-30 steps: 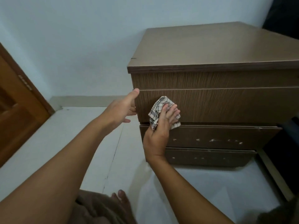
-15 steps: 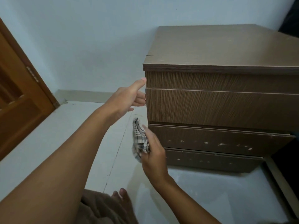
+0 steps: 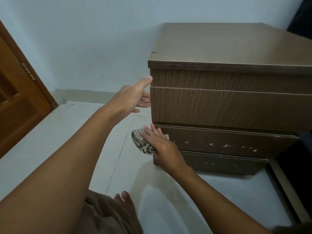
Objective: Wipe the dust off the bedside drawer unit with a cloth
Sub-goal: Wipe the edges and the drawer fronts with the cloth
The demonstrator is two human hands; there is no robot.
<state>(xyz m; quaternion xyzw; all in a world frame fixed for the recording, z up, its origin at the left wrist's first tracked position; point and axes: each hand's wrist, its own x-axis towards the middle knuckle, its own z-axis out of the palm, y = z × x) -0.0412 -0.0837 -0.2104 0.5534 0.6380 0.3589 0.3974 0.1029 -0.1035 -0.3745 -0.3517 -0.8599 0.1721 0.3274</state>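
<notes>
right hand (image 3: pixel 163 148) presses cloth (image 3: pixel 139 141) on drawer (image 3: pixel 233 141)

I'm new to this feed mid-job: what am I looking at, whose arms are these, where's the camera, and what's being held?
No machine here: these are a person's two bare arms, seen from one wide-angle camera worn on their head, looking forward and down. The brown drawer unit stands on a pale floor. The left hand rests at its upper left corner. The right hand presses a checked cloth against the drawer front below the big one, fingers straight. A wooden door is at left; a bare foot shows below.
</notes>
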